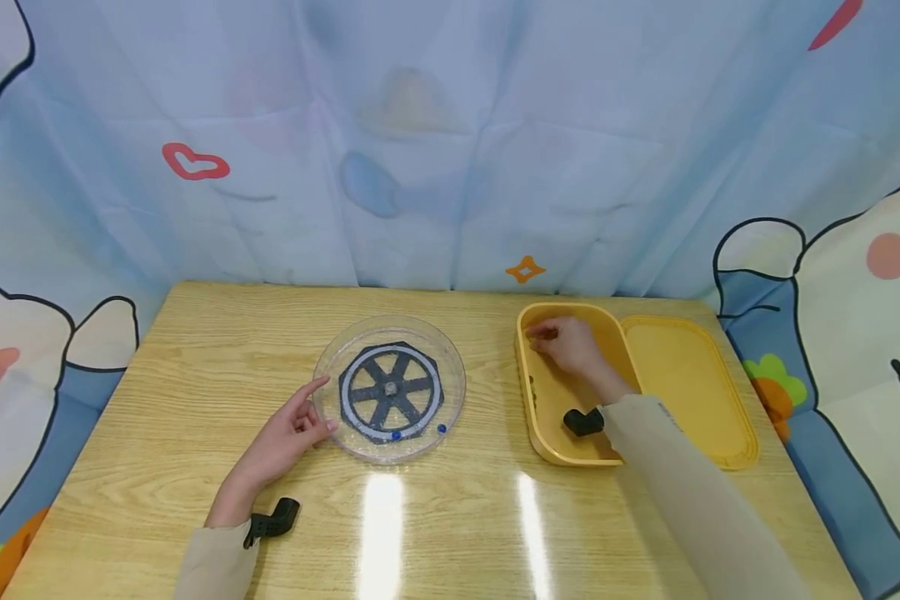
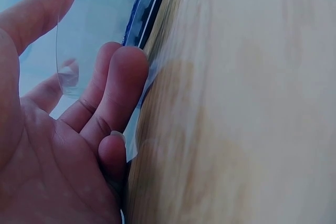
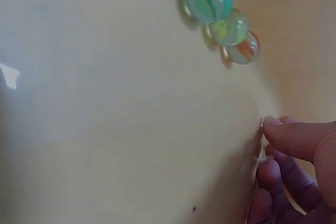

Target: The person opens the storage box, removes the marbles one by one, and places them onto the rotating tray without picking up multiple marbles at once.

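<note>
Head view and wrist views: left hand (image 1: 288, 437) at a clear dish (image 1: 454, 385), right hand (image 1: 570, 346) in a yellow box (image 1: 562, 457)

In the head view, the round dish lies just right of the left hand, whose forefinger and thumb, set well apart, touch its rim. Right of those fingertips, within the dish's outline, shows a dark wheel-shaped piece (image 1: 391, 388); whether it lies inside or underneath, I cannot tell. Two blue marbles (image 1: 396, 436) sit in the dish, to the right of the left thumb. The right hand is inside the box, its fingertips drawn narrow beside the wall on that hand's left. A flat yellow piece (image 1: 697, 383) lies right of the right hand. The wooden table (image 1: 157, 417) spreads around both hands, and a printed curtain (image 1: 435, 225) hangs beyond them.

In the left wrist view, the palm shows, its loosely bent fingers at the dish's clear edge.

In the right wrist view, thumb and fingers nearly meet at the box's wall; I cannot tell whether they hold anything. Four marbles (image 3: 210, 1), red, green, yellow-green and orange-streaked, lie in a row along the wall, apart from the right hand
</note>
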`<state>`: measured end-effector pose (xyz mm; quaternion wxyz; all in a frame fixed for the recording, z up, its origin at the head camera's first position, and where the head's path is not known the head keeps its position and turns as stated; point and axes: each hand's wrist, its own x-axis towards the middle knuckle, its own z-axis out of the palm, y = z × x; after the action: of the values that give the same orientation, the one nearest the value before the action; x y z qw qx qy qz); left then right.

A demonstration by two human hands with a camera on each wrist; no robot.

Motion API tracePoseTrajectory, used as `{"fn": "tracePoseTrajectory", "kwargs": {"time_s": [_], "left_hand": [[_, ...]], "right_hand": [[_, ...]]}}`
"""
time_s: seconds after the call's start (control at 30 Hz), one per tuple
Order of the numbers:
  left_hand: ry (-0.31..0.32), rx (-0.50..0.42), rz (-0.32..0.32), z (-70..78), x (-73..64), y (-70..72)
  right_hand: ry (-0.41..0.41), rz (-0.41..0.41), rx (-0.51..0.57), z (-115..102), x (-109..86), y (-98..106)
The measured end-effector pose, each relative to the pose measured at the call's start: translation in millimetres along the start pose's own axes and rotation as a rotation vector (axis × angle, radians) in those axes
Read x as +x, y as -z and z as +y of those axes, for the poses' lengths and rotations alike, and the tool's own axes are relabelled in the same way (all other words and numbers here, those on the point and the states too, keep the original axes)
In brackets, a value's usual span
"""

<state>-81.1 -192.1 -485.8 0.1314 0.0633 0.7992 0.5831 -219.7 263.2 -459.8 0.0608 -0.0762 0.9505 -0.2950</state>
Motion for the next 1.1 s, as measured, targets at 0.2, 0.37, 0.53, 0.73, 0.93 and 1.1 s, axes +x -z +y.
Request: {"fn": "tracePoseTrajectory", "kwargs": {"time_s": [0.2, 0.37, 0.53, 0.73, 0.93, 1.1], "left_hand": [[0.013, -0.004, 0.005, 1.3, 0.4, -0.2], [0.006, -0.006, 0.003, 4.2, -0.4, -0.6], [-0.005, -0.009, 0.001, 3.8, -0.4, -0.9], [-0.013, -0.014, -0.001, 2.0, 0.3, -0.7], [-0.013, -0.016, 0.002, 0.5, 0.8, -0.5], [-0.012, -0.014, 0.003, -0.9, 0.2, -0.7]], "right_hand": [[-0.004, 0.009, 0.048, 2, -1.1, 7], [-0.01, 0.043, 0.096, -3, -7.1, 18], [-0.017, 0.093, 0.117, -18, -15.1, 29], [-0.002, 0.112, 0.15, -43, -25.9, 34], [0.087, 0.128, 0.164, -74, -37.1, 27], [0.13, 0.103, 0.2, -98, -45.8, 13]]}}
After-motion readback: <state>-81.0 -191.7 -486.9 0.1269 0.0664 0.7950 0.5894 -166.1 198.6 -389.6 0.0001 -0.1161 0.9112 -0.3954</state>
